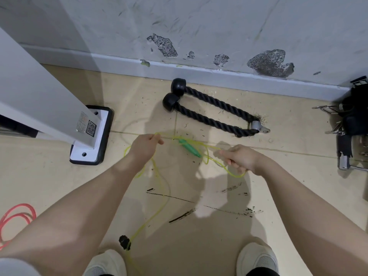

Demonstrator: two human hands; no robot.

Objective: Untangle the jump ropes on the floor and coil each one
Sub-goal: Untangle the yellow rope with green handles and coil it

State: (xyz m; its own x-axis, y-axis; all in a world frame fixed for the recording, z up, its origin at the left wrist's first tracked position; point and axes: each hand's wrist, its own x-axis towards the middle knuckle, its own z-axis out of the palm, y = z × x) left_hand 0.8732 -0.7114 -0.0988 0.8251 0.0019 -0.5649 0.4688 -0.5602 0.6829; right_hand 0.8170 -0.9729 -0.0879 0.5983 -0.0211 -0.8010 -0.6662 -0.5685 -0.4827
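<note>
Both hands held the yellow jump rope stretched between them above the floor, mid-untangling.

Head view: the left hand (pixel 146 145) pinched a strand of the yellow jump rope (pixel 162 182) in curled fingers (pixel 158 140); the right hand (pixel 242 158) gripped a loop of it in a closed fist. Both forearms reached forward and down, wrists level. The green handle (pixel 189 147) hung between the 2 hands, the cord knotted about it, and slack trailed to the floor (pixel 219 246) between the shoes. A red jump rope (pixel 15 218) lay well apart at the left edge. The thin cord looked light, limp and slick, so it should be taken near the handle, where it seemed easiest to control.
</note>
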